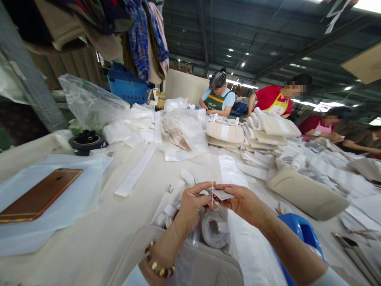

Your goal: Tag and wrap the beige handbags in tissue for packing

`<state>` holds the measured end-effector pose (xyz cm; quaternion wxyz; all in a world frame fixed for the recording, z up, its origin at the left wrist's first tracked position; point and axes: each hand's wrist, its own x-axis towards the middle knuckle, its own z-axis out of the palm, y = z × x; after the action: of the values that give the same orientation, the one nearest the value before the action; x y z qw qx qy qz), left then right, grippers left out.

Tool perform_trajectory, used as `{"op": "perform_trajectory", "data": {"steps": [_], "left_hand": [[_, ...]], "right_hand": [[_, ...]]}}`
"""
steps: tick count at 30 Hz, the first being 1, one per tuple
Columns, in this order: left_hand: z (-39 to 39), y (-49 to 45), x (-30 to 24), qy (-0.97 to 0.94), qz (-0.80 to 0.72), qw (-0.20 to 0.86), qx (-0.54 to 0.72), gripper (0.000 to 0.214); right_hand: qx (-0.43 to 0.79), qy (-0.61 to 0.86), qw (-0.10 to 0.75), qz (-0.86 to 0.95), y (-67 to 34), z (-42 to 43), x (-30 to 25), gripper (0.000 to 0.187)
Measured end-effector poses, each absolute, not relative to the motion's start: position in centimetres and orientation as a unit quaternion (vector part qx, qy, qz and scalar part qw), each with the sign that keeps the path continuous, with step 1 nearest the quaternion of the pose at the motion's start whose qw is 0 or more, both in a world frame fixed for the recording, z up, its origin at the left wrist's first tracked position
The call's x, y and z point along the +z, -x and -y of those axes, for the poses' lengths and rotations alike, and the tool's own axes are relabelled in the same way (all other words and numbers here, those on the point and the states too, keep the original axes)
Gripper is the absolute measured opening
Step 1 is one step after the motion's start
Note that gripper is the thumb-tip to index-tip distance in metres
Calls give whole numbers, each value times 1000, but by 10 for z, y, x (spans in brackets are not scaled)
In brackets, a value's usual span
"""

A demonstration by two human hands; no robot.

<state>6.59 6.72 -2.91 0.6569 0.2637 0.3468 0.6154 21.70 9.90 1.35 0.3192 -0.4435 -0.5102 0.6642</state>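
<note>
My left hand (190,206) and my right hand (242,203) meet just above the table, both pinched on a small white paper tag (220,194) with a thin string running down from it. A beaded bracelet (157,266) circles my left wrist. Under my hands lies a plastic-wrapped white roll (214,230) on top of a beige padded piece (190,262). Small white strips in a clear bag (171,206) lie just left of my left hand.
A gold phone (38,194) lies on plastic sheets at the left. A black tape roll (87,141), clear bags (89,103) and long white strips (135,172) sit behind. Beige padded parts (306,194) are stacked at right, beside a blue tool (302,230). Several people work across the table (89,238).
</note>
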Motion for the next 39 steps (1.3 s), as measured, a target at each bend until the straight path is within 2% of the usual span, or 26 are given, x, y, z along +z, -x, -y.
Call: {"op": "perform_trajectory", "data": {"steps": [3, 5, 11, 18, 25, 29, 39], "left_hand": [[-65, -66, -28, -283, -327, 661, 613, 45], [-65, -66, -28, -281, -322, 662, 616, 46], [-65, -66, -27, -249, -316, 662, 633, 45], [-68, -65, -30, -238, -316, 642, 656, 38], [-68, -66, -32, -254, -358, 619, 652, 38], [-68, -66, -32, -309, -363, 620, 623, 31], [-70, -64, -40, -487, -400, 471, 617, 13]], "right_hand": [[738, 358, 337, 462, -220, -95, 14, 29], [743, 338, 342, 466, -221, -94, 12, 28], [666, 401, 364, 512, -211, -92, 2, 32], [547, 497, 304, 601, -196, -88, 10, 33], [472, 497, 283, 671, -191, -94, 11, 16], [507, 476, 294, 656, -196, -95, 9, 13], [560, 486, 309, 595, -200, -99, 0, 26]]}}
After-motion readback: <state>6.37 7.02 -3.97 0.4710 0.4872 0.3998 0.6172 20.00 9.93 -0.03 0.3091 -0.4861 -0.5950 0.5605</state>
